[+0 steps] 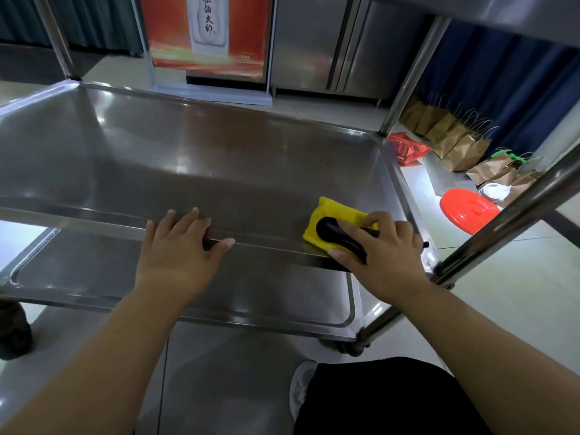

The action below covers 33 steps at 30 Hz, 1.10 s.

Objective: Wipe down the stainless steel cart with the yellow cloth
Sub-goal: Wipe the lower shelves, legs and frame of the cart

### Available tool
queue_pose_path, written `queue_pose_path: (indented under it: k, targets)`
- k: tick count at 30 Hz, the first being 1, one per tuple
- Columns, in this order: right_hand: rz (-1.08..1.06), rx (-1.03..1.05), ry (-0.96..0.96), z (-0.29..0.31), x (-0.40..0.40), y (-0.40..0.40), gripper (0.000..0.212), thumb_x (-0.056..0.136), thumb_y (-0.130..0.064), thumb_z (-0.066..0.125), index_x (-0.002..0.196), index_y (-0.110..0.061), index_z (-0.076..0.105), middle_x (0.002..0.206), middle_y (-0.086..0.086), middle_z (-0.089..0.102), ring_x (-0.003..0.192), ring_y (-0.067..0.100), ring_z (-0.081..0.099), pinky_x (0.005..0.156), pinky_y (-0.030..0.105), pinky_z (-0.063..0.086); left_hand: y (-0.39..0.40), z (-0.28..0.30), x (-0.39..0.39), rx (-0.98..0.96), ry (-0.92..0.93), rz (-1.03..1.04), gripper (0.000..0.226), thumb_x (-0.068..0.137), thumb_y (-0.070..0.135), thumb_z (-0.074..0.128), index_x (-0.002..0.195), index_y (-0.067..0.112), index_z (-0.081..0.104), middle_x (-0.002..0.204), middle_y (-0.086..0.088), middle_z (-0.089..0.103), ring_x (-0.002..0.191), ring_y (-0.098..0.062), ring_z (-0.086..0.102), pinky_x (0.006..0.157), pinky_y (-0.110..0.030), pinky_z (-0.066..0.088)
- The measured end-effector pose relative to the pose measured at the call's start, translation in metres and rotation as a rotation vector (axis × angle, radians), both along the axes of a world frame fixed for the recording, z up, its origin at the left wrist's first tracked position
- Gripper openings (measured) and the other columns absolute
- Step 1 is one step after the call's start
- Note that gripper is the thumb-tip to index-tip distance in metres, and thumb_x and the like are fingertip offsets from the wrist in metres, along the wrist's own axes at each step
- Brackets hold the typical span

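Where the yellow cloth (337, 216) lies, at the near right corner of the middle shelf (194, 158) of the stainless steel cart (94, 215), the right hand (381, 249) presses it against the shelf's front rim, fingers curled round a black handle (337, 235) that sits on top of the cloth. To the left of the cloth, along the same rim, the left hand (180, 249) rests flat with fingers spread and relaxed, the thumb lying over the edge; it holds nothing. Below the rim a lower shelf (94, 274) of the cart shows, and a black caster (14, 331) stands under its left end. Upright steel posts (414, 70) rise from the cart's corners; one slanting tube (514, 211) crosses the view just right of the cloth and hides part of the floor behind it. Beyond the cart's far edge stands an orange banner (207, 32) bearing Chinese characters on a white panel and the small number "198" near its lower right; the characters are too blurred to read with certainty. To the right of the cart, on the tiled floor, lie a red round lid (467, 211), a red bag (406, 149) and a row of brown paper bags (455, 136) against a dark blue curtain (502, 80). Nearest the viewer, below the cart, a dark-clothed knee (386, 400) and a white shoe (301, 387) appear.
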State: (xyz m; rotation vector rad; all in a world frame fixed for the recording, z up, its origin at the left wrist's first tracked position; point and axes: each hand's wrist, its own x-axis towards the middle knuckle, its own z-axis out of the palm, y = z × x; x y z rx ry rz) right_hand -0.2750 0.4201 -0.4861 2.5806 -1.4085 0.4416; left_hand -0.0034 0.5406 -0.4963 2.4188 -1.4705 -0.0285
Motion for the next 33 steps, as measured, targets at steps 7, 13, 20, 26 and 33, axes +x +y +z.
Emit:
queue_pose_path:
  k: [7,13,20,26,33]
  targets:
    - [0.05,-0.15,-0.08,-0.013,0.01,0.001,0.052,0.087,-0.066,0.034,0.119,-0.037,0.063,0.109,0.005,0.059,0.087,0.038,0.051,0.074,0.045,0.038,-0.014,0.004,-0.041,-0.091,0.11,-0.182,0.059,0.092,0.049,0.044,0.144,0.024,0.034,0.154,0.006,0.024,0.144,-0.017,0.009,0.115,-0.031,-0.005]
    - [0.064,-0.142,-0.089,-0.015,0.024,-0.003,0.05,0.089,-0.065,0.032,0.118,-0.038,0.062,0.108,0.005,0.059,0.087,0.038,0.051,0.074,0.046,0.039,-0.033,-0.004,-0.059,-0.126,0.103,-0.242,0.052,0.09,0.051,0.045,0.136,0.028,0.047,0.149,0.011,0.035,0.142,-0.013,0.019,0.115,-0.035,-0.003]
    - [0.067,-0.116,-0.057,-0.012,0.047,-0.009,0.048,0.089,-0.064,0.033,0.12,-0.039,0.061,0.108,0.005,0.059,0.087,0.037,0.052,0.074,0.047,0.04,-0.042,-0.007,-0.039,-0.162,0.128,-0.201,0.047,0.089,0.048,0.049,0.13,0.026,0.053,0.145,0.01,0.041,0.141,-0.012,0.023,0.115,-0.032,-0.002]
    - [0.139,-0.083,-0.056,-0.006,0.053,-0.018,0.049,0.087,-0.062,0.035,0.12,-0.037,0.062,0.107,0.005,0.059,0.086,0.037,0.053,0.072,0.046,0.042,-0.044,-0.007,-0.028,-0.162,0.123,-0.176,0.047,0.088,0.045,0.05,0.129,0.022,0.054,0.143,0.007,0.043,0.14,-0.015,0.025,0.116,-0.034,0.001]
    - [0.003,-0.081,-0.017,-0.006,0.0,-0.036,0.052,0.086,-0.059,0.034,0.123,-0.034,0.062,0.109,0.009,0.059,0.088,0.043,0.054,0.078,0.051,0.043,-0.047,-0.005,-0.033,-0.175,0.14,-0.176,0.046,0.089,0.045,0.05,0.128,0.02,0.055,0.143,0.006,0.044,0.14,-0.015,0.025,0.116,-0.032,0.001]
